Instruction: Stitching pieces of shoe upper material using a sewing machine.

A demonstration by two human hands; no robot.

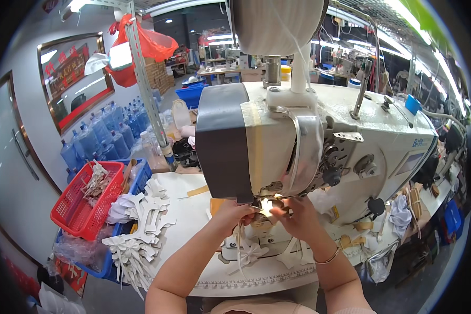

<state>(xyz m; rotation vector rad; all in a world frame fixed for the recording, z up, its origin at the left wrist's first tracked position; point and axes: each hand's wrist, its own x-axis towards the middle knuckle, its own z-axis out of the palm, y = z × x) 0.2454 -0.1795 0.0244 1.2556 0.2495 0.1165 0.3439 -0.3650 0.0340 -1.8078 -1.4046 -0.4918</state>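
1. Needlework seems in hand: left hand (236, 213) and right hand (301, 215) work beneath the machine (222, 136), mid-frame.
2. Fingers (250, 210) look curled; glare hides any grip, so I can't tell.
3. White piece (252, 253) lies just below them, lower centre.
4. Next calls for steady guiding, I'd judge.

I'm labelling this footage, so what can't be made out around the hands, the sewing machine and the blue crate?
Head view: what the fingertips of the left hand and right hand hold, if anything; bright glare under the sewing machine washes it out.
Head view: the top of the large pale spool; cut off by the upper edge.
Head view: most of the blue crate's inside; the red basket and plastic cover it.
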